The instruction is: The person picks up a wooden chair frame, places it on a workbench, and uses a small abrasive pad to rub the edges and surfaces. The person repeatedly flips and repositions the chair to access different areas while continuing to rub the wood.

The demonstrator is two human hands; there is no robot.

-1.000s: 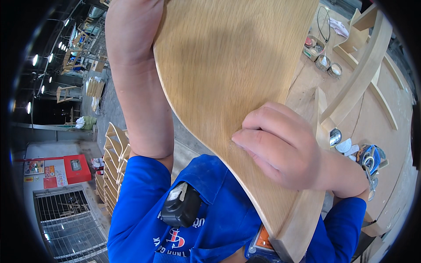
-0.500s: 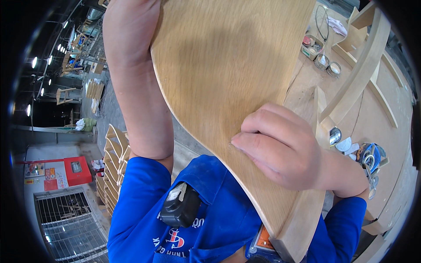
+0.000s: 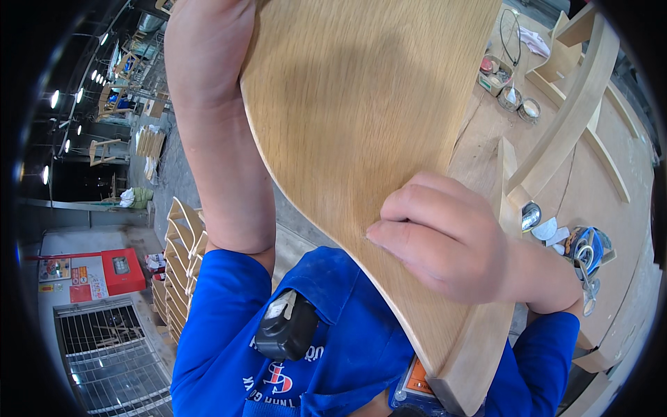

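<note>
A broad, light-brown curved wooden panel [image 3: 361, 118] with visible grain stands in front of me, a thick curved wooden rail [image 3: 479, 354] along its lower right edge. My right hand [image 3: 445, 240] rests against the panel's narrowing lower part. Its fingers are curled and pressed together, fingertips touching the surface; whatever they may pinch is too small or hidden to make out. At the upper left, my left hand [image 3: 219, 35] lies against the panel's left edge. The picture's top border cuts it off and its fingers are hidden.
On the worktable [image 3: 486, 149] to the right are small tins [image 3: 520, 104], a box of small items [image 3: 495, 73], curved wooden chair parts [image 3: 573, 104], and a holder with scissors and blue cord [image 3: 590, 254]. Stacked curved wooden pieces [image 3: 182, 257] stand on the left.
My right hand has shifted very slightly downward on the panel, its fingers still together. The panel and my left arm look almost unmoved.
</note>
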